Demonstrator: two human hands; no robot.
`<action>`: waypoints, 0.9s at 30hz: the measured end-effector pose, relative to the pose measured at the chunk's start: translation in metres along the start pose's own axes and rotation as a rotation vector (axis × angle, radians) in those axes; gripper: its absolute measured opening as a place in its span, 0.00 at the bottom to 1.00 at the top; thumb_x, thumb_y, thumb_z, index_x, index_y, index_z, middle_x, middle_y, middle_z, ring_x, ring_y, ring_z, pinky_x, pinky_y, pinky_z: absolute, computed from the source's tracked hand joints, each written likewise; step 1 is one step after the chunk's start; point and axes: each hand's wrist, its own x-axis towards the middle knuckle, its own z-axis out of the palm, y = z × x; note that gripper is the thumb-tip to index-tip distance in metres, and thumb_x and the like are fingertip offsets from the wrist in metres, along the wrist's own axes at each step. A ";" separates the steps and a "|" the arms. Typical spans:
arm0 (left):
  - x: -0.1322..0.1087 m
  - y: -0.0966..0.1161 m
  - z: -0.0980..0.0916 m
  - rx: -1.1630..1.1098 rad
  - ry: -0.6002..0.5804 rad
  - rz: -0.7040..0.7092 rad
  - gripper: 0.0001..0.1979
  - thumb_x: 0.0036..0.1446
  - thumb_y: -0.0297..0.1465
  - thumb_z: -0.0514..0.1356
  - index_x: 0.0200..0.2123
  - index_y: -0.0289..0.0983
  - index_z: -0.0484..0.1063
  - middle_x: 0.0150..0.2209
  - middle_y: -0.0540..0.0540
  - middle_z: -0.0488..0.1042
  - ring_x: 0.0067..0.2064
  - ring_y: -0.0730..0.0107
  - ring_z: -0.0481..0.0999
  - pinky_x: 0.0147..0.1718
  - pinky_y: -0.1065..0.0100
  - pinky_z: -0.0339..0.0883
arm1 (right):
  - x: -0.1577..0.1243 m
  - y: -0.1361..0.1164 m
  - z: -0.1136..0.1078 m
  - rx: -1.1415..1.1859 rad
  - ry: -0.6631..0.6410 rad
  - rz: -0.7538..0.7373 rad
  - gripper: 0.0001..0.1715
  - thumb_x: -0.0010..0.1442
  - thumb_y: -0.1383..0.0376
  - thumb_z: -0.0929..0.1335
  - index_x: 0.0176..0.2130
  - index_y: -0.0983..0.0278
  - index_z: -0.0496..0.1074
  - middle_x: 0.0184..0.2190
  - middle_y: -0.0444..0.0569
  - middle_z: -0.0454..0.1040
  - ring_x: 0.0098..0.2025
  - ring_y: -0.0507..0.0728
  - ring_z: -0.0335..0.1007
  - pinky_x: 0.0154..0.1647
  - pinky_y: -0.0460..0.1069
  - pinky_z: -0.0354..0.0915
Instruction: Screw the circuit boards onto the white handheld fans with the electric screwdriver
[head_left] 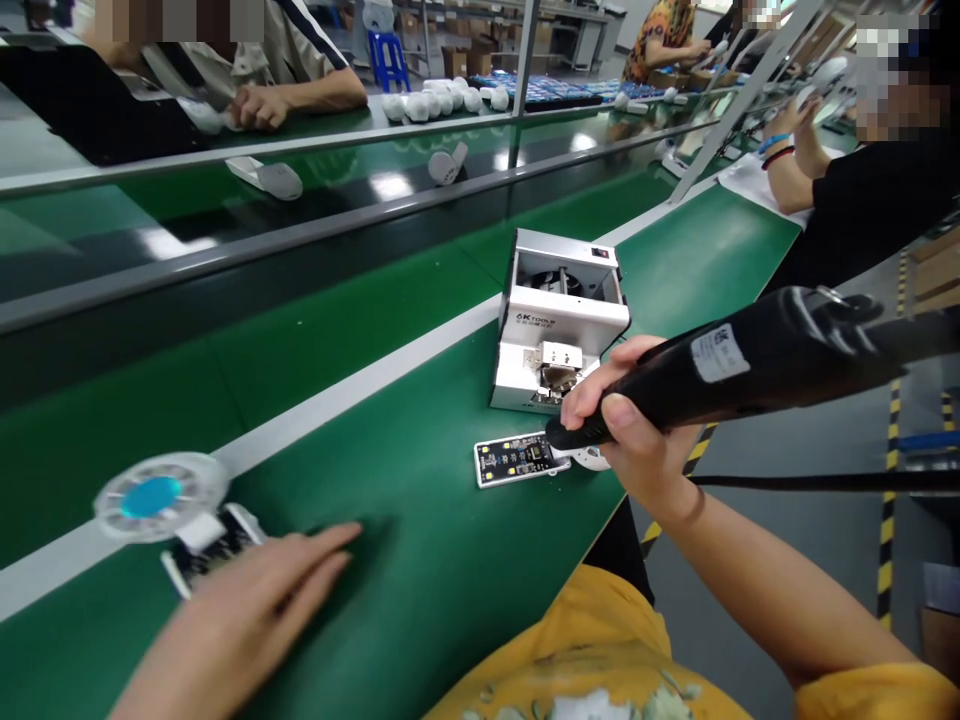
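Note:
My right hand (637,425) is wrapped round a black electric screwdriver (750,360), whose tip points down at a small white circuit board (520,458) on the green bench (420,560). Behind the board stands a silver screw feeder box (561,315). My left hand (255,610) lies flat on the bench with its fingers stretched out, touching the edge of another circuit board (214,545). A round white part with a blue centre (159,495) lies just above that board.
A green conveyor belt (300,330) runs behind the bench, with white parts (266,177) on a farther belt. Other people sit across the line and to my right (862,190). Floor with yellow-black tape (889,520) lies to the right.

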 end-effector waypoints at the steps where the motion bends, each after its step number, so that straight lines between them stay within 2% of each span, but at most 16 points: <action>1: -0.001 0.021 0.003 -0.036 -0.087 0.055 0.16 0.65 0.45 0.58 0.55 0.60 0.73 0.44 0.58 0.83 0.38 0.63 0.84 0.37 0.66 0.79 | 0.000 0.001 0.000 -0.003 -0.003 0.003 0.15 0.63 0.65 0.72 0.48 0.59 0.66 0.26 0.40 0.73 0.24 0.54 0.71 0.25 0.51 0.70; 3: 0.006 0.057 0.006 -0.100 -0.177 0.104 0.18 0.67 0.44 0.58 0.59 0.57 0.70 0.49 0.54 0.81 0.43 0.64 0.84 0.39 0.70 0.79 | -0.001 0.002 -0.001 -0.011 -0.012 0.016 0.15 0.64 0.64 0.72 0.48 0.58 0.66 0.26 0.40 0.74 0.25 0.54 0.71 0.27 0.52 0.71; 4: 0.016 0.071 0.008 -0.114 -0.164 0.108 0.20 0.68 0.45 0.57 0.61 0.55 0.68 0.53 0.51 0.79 0.47 0.63 0.83 0.41 0.69 0.78 | -0.001 0.002 -0.001 -0.015 -0.017 0.024 0.15 0.64 0.64 0.72 0.48 0.58 0.66 0.26 0.40 0.73 0.25 0.54 0.71 0.28 0.52 0.71; 6: 0.044 0.092 0.014 -0.102 -0.088 0.106 0.24 0.67 0.45 0.57 0.63 0.49 0.65 0.58 0.46 0.75 0.54 0.58 0.79 0.49 0.62 0.77 | -0.001 0.001 -0.001 -0.024 -0.014 0.026 0.15 0.64 0.63 0.72 0.48 0.58 0.65 0.26 0.39 0.73 0.25 0.54 0.71 0.28 0.52 0.71; 7: 0.060 0.099 0.018 -0.088 -0.059 0.116 0.26 0.66 0.46 0.59 0.64 0.46 0.64 0.60 0.43 0.73 0.56 0.54 0.77 0.52 0.58 0.76 | -0.001 0.001 0.000 -0.031 -0.008 0.026 0.15 0.63 0.63 0.72 0.48 0.58 0.65 0.25 0.39 0.73 0.24 0.54 0.71 0.28 0.52 0.71; 9: 0.092 0.109 0.030 -0.063 -0.076 0.129 0.34 0.60 0.45 0.65 0.65 0.39 0.62 0.62 0.37 0.69 0.60 0.48 0.73 0.56 0.51 0.72 | -0.001 0.001 0.000 -0.052 0.000 0.038 0.15 0.64 0.62 0.71 0.47 0.58 0.64 0.25 0.39 0.72 0.24 0.54 0.71 0.27 0.52 0.71; 12: 0.123 0.117 0.049 -0.045 -0.204 0.134 0.31 0.59 0.38 0.68 0.62 0.34 0.66 0.58 0.35 0.72 0.55 0.48 0.75 0.54 0.50 0.73 | -0.001 0.001 0.000 -0.063 0.000 0.035 0.15 0.64 0.62 0.71 0.48 0.57 0.64 0.25 0.39 0.73 0.23 0.54 0.71 0.26 0.51 0.70; 15: 0.128 0.120 0.059 -0.074 -0.246 0.138 0.24 0.62 0.34 0.65 0.59 0.34 0.68 0.53 0.38 0.75 0.51 0.52 0.76 0.51 0.51 0.74 | -0.001 0.001 0.000 -0.028 -0.017 0.034 0.15 0.64 0.64 0.71 0.49 0.58 0.65 0.26 0.39 0.73 0.23 0.53 0.71 0.26 0.50 0.69; 21: 0.123 0.115 0.060 -0.148 -0.223 0.153 0.23 0.61 0.31 0.66 0.58 0.36 0.68 0.51 0.40 0.74 0.50 0.54 0.76 0.50 0.53 0.73 | 0.006 0.005 0.003 0.022 -0.024 0.066 0.12 0.62 0.64 0.72 0.44 0.58 0.67 0.25 0.39 0.73 0.22 0.53 0.70 0.22 0.50 0.69; 27: 0.124 0.112 0.063 -0.203 -0.192 0.177 0.23 0.60 0.31 0.66 0.57 0.40 0.67 0.49 0.42 0.74 0.49 0.55 0.76 0.49 0.54 0.74 | 0.006 0.015 0.006 0.005 -0.065 0.079 0.14 0.60 0.64 0.74 0.44 0.59 0.69 0.24 0.40 0.74 0.23 0.54 0.71 0.28 0.53 0.71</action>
